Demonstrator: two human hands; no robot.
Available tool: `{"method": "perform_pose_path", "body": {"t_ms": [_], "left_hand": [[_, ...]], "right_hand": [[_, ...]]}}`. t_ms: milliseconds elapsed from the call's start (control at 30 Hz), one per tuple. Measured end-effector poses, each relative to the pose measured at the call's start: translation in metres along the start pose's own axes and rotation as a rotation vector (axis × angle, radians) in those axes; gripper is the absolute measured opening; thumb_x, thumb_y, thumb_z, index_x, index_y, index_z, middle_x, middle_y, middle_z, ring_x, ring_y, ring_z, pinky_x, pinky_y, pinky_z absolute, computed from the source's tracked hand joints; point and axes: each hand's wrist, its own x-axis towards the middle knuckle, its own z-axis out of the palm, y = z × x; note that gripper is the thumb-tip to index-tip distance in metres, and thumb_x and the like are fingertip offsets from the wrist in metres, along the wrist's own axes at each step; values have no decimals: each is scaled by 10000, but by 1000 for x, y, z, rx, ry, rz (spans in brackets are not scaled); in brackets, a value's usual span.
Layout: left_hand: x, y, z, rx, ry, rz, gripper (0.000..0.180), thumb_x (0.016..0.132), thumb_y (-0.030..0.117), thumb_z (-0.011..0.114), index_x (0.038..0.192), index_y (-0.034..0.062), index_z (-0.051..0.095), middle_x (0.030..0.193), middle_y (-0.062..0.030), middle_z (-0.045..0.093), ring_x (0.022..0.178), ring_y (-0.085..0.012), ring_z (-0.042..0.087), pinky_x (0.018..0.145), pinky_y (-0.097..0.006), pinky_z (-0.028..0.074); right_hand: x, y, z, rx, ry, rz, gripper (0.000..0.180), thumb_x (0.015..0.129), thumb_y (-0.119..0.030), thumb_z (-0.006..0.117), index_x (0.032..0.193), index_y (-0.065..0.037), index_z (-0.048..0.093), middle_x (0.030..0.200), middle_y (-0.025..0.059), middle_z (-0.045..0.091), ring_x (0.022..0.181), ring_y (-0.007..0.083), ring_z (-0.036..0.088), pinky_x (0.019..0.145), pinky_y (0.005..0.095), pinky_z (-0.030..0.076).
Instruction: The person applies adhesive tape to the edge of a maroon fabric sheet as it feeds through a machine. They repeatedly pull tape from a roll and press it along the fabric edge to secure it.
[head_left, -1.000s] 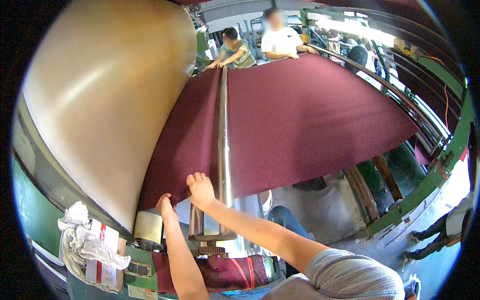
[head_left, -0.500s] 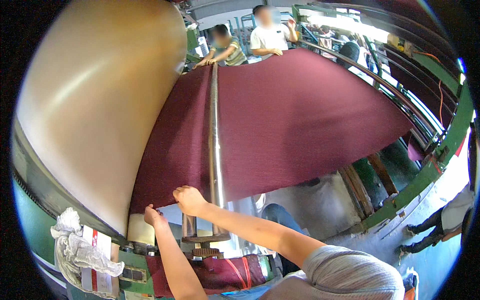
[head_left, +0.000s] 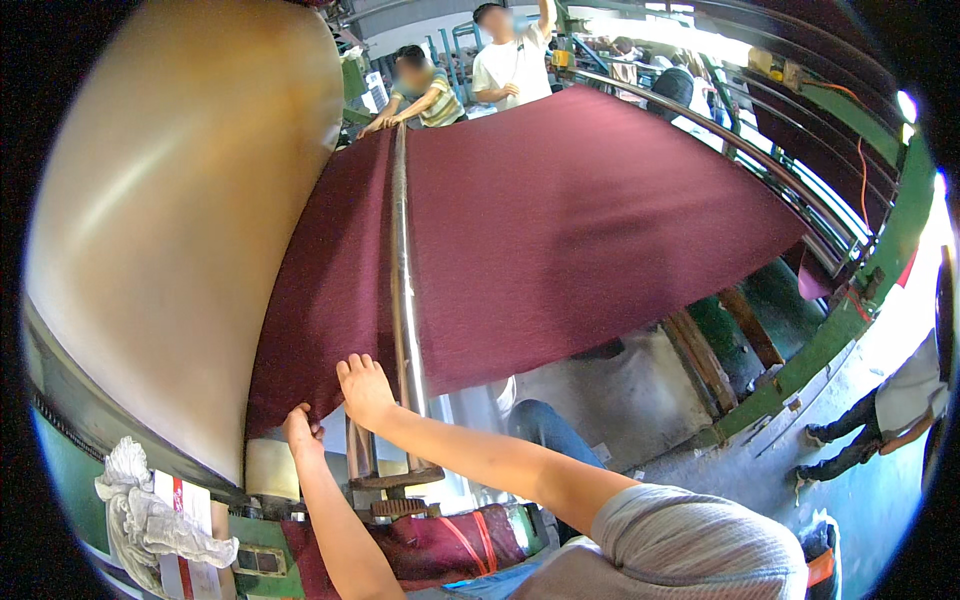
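Note:
A wide sheet of maroon fabric (head_left: pixel 480 240) stretches beside a huge smooth tan roller (head_left: pixel 170 220). At the fabric's near left edge, close to the roller's foot, my left hand (head_left: pixel 303 430) is closed with its fingertips on the edge. My right hand (head_left: pixel 367 392) lies on the fabric just to the right of it, fingers stretched out and the palm turned down. Immediately right of that hand, a long shiny metal bar (head_left: pixel 403 270) crosses over the fabric. What is under my right fingers is hidden.
Two co-workers, one in a striped shirt (head_left: pixel 437 103) and one in a white shirt (head_left: pixel 508 68), stand at the far edge. A toothed gear (head_left: pixel 398 508) sits below the bar's end. White gloves (head_left: pixel 150 515) lie lower left. A green frame (head_left: pixel 800 390) curves along the right.
My right hand has gone from a closed grip to outstretched fingers on the fabric. My left hand stays at the edge. The co-worker in white has raised an arm; the view has shifted slightly.

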Motion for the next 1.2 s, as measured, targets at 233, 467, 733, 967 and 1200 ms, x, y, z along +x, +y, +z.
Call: {"method": "perform_pose_path", "body": {"t_ms": [233, 467, 733, 967, 1200], "left_hand": [[-3, 4, -1, -11, 183, -37, 94, 783, 145, 460, 741, 129, 543, 613, -9, 461, 482, -118, 407, 429, -266, 308], [-6, -5, 10, -7, -206, 6, 151, 805, 116, 453, 800, 107, 604, 684, -29, 532, 551, -128, 482, 477, -260, 399], [6, -3, -7, -32, -23, -6, 137, 816, 116, 434, 715, 124, 525, 538, 12, 410, 376, -90, 329, 345, -249, 205], [17, -5, -11, -69, 118, 11, 78, 777, 124, 473, 774, 112, 550, 602, -3, 478, 472, -124, 436, 400, -270, 303], [4, -13, 10, -63, -371, 71, 174, 742, 48, 471, 827, 73, 621, 695, -23, 559, 572, -150, 523, 468, -281, 427]], "right_hand": [[-2, 0, 14, 88, -100, -219, 194, 656, -48, 557, 846, -10, 559, 882, 145, 580, 866, 291, 560, 794, 366, 455], [-10, -8, 16, 190, -90, -334, 202, 622, -31, 578, 822, 0, 578, 861, 153, 595, 873, 290, 553, 832, 364, 435], [-2, -4, 4, 70, -29, -32, 224, 640, -45, 590, 861, -24, 559, 874, 132, 554, 912, 281, 515, 799, 361, 428], [-3, -1, 14, 85, -81, -234, 177, 684, -67, 558, 855, -22, 574, 885, 126, 588, 892, 269, 550, 825, 355, 436], [-8, -3, 23, 175, -52, -329, 125, 645, -45, 581, 768, -25, 585, 842, 117, 585, 893, 265, 548, 842, 360, 425]]}}
